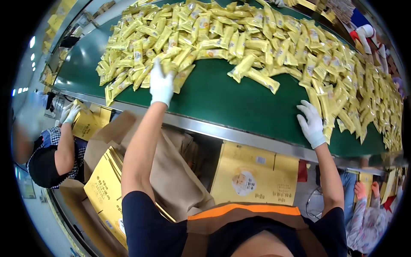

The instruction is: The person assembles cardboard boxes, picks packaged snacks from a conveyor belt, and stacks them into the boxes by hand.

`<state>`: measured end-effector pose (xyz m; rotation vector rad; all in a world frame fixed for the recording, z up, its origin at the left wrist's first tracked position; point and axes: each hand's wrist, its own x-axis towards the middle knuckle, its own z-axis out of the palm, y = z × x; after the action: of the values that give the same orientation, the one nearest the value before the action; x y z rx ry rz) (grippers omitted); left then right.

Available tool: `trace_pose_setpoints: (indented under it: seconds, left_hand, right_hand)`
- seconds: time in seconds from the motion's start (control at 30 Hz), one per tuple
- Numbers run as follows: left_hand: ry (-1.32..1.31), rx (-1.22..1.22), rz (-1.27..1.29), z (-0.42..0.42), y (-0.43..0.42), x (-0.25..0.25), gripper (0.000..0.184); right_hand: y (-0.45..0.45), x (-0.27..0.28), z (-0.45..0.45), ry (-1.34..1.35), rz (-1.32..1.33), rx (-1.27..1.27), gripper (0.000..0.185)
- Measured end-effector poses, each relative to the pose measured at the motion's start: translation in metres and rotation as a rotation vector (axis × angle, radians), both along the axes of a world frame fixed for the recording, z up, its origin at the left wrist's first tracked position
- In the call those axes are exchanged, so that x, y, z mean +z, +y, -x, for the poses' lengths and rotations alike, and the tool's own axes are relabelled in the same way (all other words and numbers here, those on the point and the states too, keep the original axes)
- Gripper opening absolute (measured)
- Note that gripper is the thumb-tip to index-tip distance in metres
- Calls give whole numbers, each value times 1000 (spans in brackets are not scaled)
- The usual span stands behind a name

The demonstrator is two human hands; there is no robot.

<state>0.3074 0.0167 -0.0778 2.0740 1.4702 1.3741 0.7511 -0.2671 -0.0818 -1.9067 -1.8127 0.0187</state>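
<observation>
Yellow packets [183, 77] touch my left grip [162, 81]; I cannot tell if it's grasping. Others lie beside my released right grip [311, 123].

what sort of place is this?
Likely a factory packing floor, probably for food: small wrapped yellow packets heaped on a long green surface, printed yellow cartons below its metal edge, and a co-worker's gloved hands at another carton.
</observation>
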Motion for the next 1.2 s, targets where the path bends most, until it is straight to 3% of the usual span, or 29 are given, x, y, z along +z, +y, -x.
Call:
trace_pose_setpoints:
  seconds: [0.07,0.1,0.13,0.2,0.23,0.33,0.4,0.43,0.47,0.5,0.6,0.77,0.87,0.93,1.0,1.07,1.1,1.2]
  left_hand:
    - [-23,281,56,26,25,13,72]
    - [152,505,75,47,40,2,80]
    - [131,626,245,61,48,-2,94]
    - [-75,726,450,104,72,-36,109]
    - [-184,731,515,103,67,-30,109]
    - [-195,542,424,113,75,-36,101]
    - [-280,294,398,119,78,-34,97]
    - [-388,209,491,135,93,-49,92]
    - [-460,31,555,134,93,-43,88]
    - [-524,83,682,133,90,-40,75]
    - [-522,-45,703,113,84,-29,69]
    - [-478,-216,683,15,50,-3,56]
    - [-417,-308,691,-49,38,-16,63]
    - [-418,-395,689,-100,22,-22,82]
    - [-342,-500,761,-148,2,-19,88]
    - [-106,-511,591,-181,-16,-26,92]
    - [88,-437,474,-193,-26,-24,95]
    - [341,-523,294,-197,-57,-2,93]
  right_hand:
    - [34,17,20,-178,-104,212,32]
    - [52,24,35,-215,-73,298,31]
    - [69,25,52,-206,-66,365,33]
    - [106,27,93,-252,20,481,43]
    - [129,26,113,-207,52,583,48]
    - [207,-12,180,-127,-31,704,51]
    - [272,-34,216,-243,-238,665,48]
    - [298,-28,224,-338,-223,606,48]
    - [323,-11,228,-482,19,501,52]
    - [347,-6,223,-511,124,364,55]
    - [374,7,190,-483,275,239,52]
    - [337,-5,118,-521,281,143,38]
    - [324,-32,53,-447,306,199,39]
    - [295,-42,22,-204,156,271,38]
    - [247,10,22,-396,317,239,38]
    - [233,-12,7,-457,-113,294,36]
    - [218,-11,2,-479,-17,312,35]
    - [182,21,2,-440,325,351,35]
